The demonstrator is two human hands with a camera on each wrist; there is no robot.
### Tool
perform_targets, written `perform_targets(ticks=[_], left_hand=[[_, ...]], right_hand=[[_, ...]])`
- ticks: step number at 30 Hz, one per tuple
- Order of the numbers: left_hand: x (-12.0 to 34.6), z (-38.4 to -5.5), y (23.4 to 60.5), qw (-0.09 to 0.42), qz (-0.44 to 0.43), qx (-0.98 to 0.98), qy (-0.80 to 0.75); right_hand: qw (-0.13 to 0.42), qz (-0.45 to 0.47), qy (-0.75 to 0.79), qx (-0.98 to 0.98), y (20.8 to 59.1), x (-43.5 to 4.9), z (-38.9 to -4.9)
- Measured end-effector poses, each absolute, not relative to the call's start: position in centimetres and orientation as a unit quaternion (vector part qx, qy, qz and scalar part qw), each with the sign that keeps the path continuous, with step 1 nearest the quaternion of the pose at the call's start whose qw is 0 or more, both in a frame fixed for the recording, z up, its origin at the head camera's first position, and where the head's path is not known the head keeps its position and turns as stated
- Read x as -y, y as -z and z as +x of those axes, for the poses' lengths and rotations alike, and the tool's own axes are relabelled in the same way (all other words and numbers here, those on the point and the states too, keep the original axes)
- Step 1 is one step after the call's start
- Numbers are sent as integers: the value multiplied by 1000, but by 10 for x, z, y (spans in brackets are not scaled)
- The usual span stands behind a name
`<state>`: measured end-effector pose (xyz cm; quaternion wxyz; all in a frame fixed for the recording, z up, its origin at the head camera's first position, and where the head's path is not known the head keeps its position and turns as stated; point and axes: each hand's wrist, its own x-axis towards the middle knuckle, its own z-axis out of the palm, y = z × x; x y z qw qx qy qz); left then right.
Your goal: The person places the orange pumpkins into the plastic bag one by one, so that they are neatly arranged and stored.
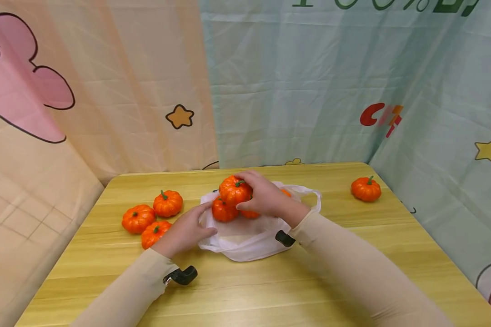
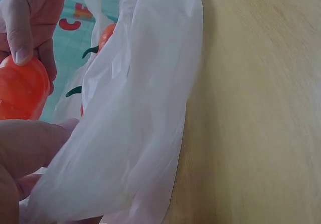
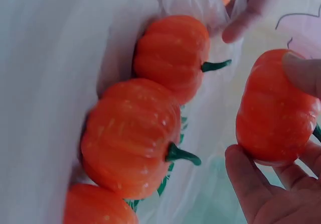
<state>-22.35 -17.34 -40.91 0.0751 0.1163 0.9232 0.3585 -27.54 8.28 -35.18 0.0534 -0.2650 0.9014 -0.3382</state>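
Observation:
My right hand (image 1: 268,195) grips a small orange pumpkin (image 1: 234,190) with a green stem, held above a white plastic bag (image 1: 249,247). In the right wrist view, thumb and fingers hold that pumpkin from opposite sides. Inside the bag sit several more pumpkins, one (image 3: 131,137) with its stem pointing sideways in that view, another (image 3: 173,58) beside it. At the bag's left edge is my left hand (image 1: 184,231), its thumb and index finger spread apart. White film (image 2: 140,83) covers part of the left fingers in the left wrist view.
Left of the bag, three pumpkins lie grouped on the wooden table (image 1: 245,295): one in front (image 1: 153,232), partly behind the left hand, and two (image 1: 138,219) (image 1: 167,203) farther back. A lone pumpkin (image 1: 366,189) stands near the right edge. Printed curtains (image 1: 290,91) surround the table.

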Motion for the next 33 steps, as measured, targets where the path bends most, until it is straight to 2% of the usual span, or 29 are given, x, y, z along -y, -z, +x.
perform_targets(ticks=[14, 22, 33], left_hand=[[177, -224, 410, 78, 123, -917, -370], [179, -224, 411, 80, 129, -919, -364], [178, -222, 408, 93, 125, -914, -374]], right_hand=[[122, -340, 266, -894, 368, -77, -264], [162, -334, 224, -901, 374, -75, -258], [183, -339, 185, -904, 383, -74, -254]])
